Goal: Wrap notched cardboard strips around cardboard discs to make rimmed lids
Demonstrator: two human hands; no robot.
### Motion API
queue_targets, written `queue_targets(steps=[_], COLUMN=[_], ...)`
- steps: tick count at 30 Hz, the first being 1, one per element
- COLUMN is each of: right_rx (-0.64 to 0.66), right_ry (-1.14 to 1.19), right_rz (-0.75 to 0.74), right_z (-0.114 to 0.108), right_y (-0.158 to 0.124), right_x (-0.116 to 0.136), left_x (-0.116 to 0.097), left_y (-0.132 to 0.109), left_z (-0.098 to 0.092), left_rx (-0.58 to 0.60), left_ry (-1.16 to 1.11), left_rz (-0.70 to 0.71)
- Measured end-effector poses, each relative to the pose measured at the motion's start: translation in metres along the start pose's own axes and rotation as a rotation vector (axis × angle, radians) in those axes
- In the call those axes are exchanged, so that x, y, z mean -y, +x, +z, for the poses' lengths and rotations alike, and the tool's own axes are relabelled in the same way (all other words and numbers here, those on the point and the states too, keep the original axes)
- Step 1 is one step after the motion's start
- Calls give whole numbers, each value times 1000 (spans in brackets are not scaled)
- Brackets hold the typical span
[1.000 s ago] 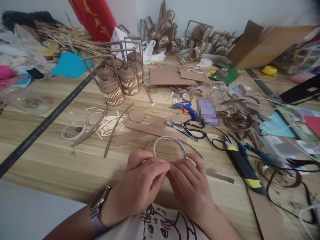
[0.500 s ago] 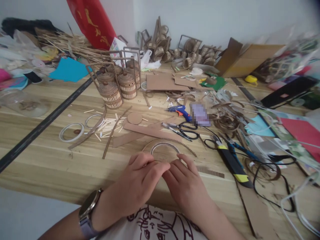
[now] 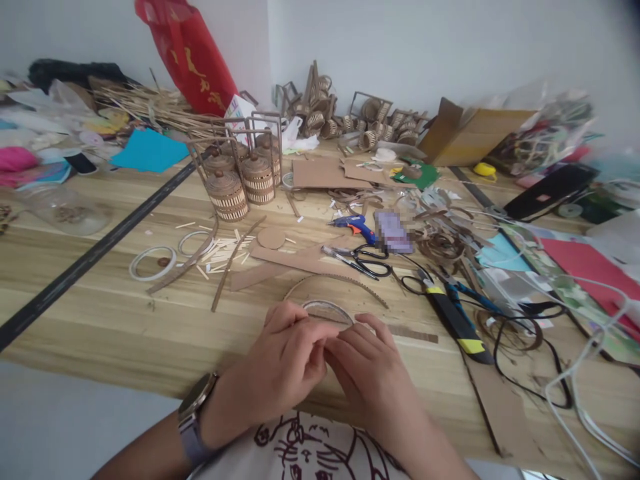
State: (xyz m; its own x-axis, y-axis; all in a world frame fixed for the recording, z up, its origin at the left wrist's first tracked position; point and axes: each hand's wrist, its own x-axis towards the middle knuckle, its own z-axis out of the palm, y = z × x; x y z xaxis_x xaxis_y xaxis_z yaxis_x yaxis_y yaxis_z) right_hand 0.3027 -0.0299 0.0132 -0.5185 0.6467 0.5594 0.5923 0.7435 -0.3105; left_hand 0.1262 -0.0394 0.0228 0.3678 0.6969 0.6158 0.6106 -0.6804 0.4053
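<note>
My left hand [image 3: 293, 357] and my right hand [image 3: 370, 360] meet at the front of the table, fingers bent inward and fingertips together. Both grip the near side of a pale-rimmed ring [image 3: 327, 308], probably a tape roll; my fingers hide its lower part. Just beyond it, a thin brown corrugated strip [image 3: 340, 277] curves in an arc on the table. Beside my right hand lies a flat brown strip [image 3: 414, 334]. Farther off are cardboard strips [image 3: 300, 262], a cardboard disc [image 3: 271, 237] and black-handled scissors [image 3: 373, 265].
Several lidded woven baskets [image 3: 227, 197] stand at the back left. Two white tape rings [image 3: 134, 267] and loose little sticks [image 3: 225, 250] lie left of centre. A blue glue gun [image 3: 355, 225], a utility knife [image 3: 457, 323], pliers [image 3: 475, 297] and cables [image 3: 555, 393] crowd the right side.
The ring has tipped lower and closer to my hands, so less of its arc shows. My left fingers are curled in a little more. The view has shifted slightly.
</note>
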Motion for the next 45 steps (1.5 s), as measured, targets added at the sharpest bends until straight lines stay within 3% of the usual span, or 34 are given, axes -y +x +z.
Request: queue_targets(steps=[5,13,22,28,33,41,45], right_rx=[-94,-55,79,81,75,-2,-74], right_ry=[72,113,-10,-83,-71,51,27], right_rz=[155,143,47,32,29,98,146], right_z=[-5,5,12,14,17,14,11], right_y=[-2,3,19,18,19,18,15], right_x=[-7,-14,-17,-21,-23,-22,-23], left_x=[6,18,20,25,27,31,37], left_y=[-6,-10,16,21,20,16,11], left_z=[3,-8,3,9,13,13,7], left_rx=[-59,47,29,70,124,61,-4], left_ry=[-17,-65,-4,21,200,198,164], left_rz=[-87,-178,-145,-135,-73,-117,-211])
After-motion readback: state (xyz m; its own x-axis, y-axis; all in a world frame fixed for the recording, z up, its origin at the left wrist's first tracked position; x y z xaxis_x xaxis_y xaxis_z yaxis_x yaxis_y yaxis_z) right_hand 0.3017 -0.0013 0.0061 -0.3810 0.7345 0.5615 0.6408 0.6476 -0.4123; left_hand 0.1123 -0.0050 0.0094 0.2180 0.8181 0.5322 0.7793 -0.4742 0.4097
